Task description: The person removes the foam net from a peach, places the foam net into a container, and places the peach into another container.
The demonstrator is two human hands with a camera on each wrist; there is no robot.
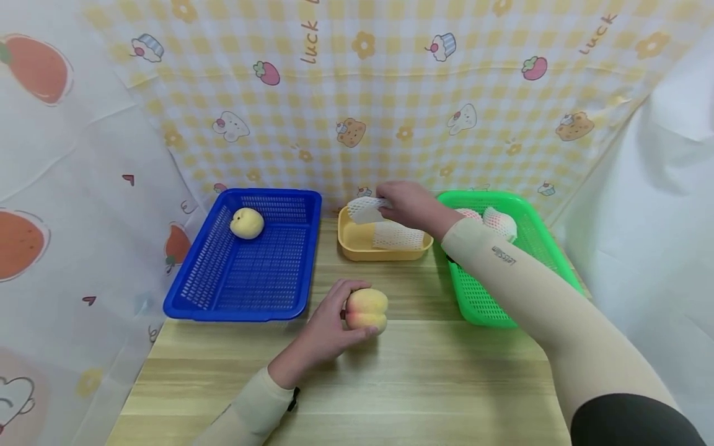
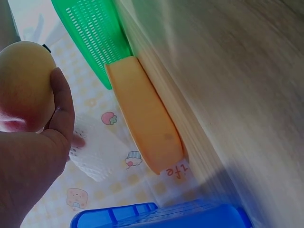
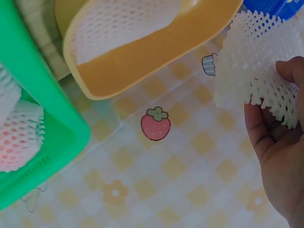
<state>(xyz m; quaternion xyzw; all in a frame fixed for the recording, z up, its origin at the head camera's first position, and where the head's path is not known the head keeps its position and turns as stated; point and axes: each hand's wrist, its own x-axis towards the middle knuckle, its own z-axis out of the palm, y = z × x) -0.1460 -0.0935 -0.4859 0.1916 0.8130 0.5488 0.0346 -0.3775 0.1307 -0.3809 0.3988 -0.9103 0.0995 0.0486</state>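
My left hand grips a yellow peach with a pink blush, over the front middle of the table. In the left wrist view the thumb or a finger curls along the side of the peach. My right hand pinches a white foam net sleeve by one end, above the yellow tray. The right wrist view shows this sleeve hanging between thumb and fingers. Another foam net lies inside the tray.
A blue basket at the left holds one bare peach. The green basket at the right contains net-wrapped fruit, partly behind my right forearm. A patterned cloth hangs behind the wooden table.
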